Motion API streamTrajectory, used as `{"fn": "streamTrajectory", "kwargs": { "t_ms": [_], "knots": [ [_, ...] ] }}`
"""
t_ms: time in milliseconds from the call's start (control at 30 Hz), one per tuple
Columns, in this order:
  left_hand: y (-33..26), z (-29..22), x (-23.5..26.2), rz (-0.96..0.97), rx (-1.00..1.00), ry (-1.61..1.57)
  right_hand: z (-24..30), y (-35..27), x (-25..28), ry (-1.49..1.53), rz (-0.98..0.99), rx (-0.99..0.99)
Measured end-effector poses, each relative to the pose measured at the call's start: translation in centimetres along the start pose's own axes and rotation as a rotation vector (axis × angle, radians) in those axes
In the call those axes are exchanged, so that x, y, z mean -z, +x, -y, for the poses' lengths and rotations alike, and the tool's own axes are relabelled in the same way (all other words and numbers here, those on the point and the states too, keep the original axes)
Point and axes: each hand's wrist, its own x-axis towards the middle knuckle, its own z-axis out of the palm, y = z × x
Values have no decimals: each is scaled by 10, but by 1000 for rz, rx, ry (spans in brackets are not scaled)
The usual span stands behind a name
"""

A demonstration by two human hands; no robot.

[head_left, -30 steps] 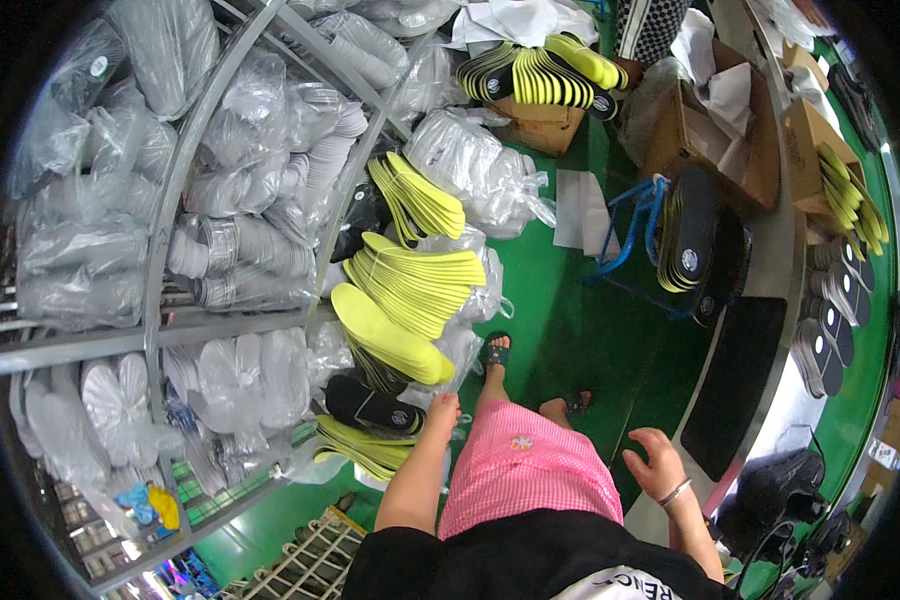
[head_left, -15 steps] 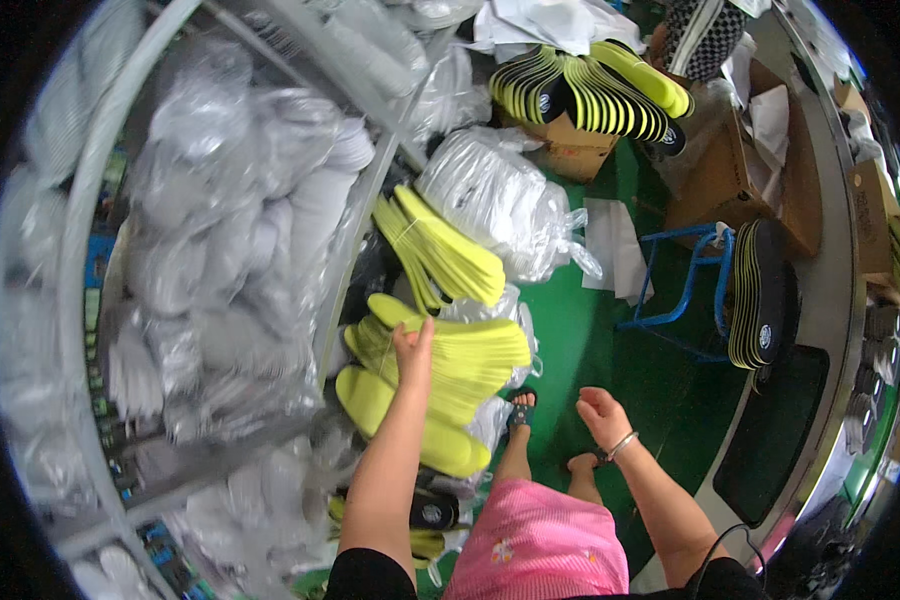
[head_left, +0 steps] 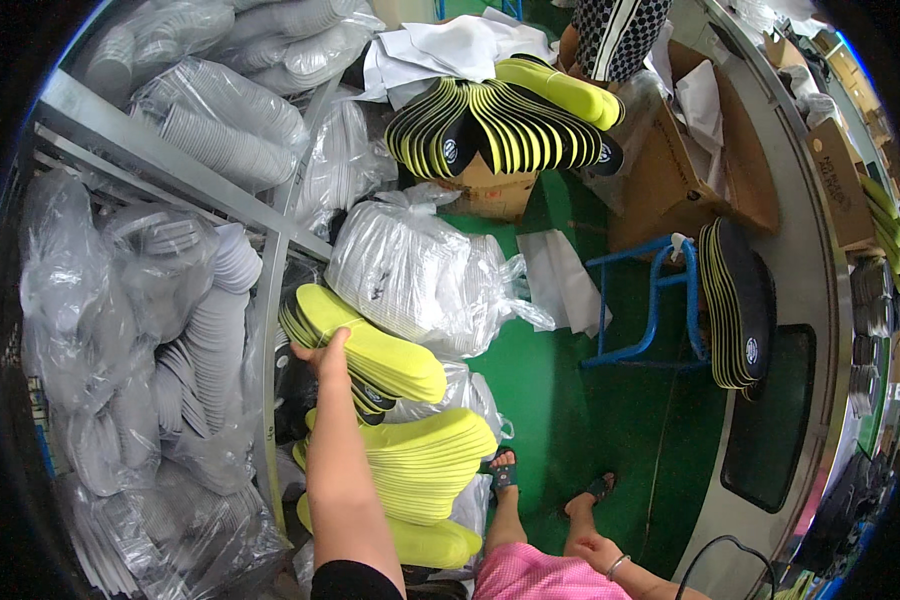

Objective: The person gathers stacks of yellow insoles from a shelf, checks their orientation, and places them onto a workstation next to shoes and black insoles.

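Observation:
My left hand reaches up and presses against a fanned stack of yellow insoles, fingers laid over its left end. Whether it grips them I cannot tell for sure, but the fingers wrap the edge. Below it lies a bigger pile of yellow insoles on a clear bag. My right hand hangs low near my knee, fingers loosely curled and holding nothing. My feet in dark sandals stand on the green floor.
A metal rack at left holds clear bags of white insoles. A full bag of white insoles leans by it. Black-and-yellow insoles fan over a cardboard box. A blue stool carries another insole stack by a grey conveyor bench.
My view swung up and closer to the rack. My left hand rose from the lower yellow pile to the upper stack of insoles. My right hand dropped toward the lower edge.

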Motion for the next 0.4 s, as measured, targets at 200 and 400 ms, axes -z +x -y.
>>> {"fn": "streamTrajectory", "kwargs": {
  "t_ms": [200,400],
  "knots": [
    [-13,30,84,448,16,-512,45,-3,13,-10,13,140],
    [-80,7,115,1174,189,-1065,101,26,23,188,-20,332]
  ]
}}
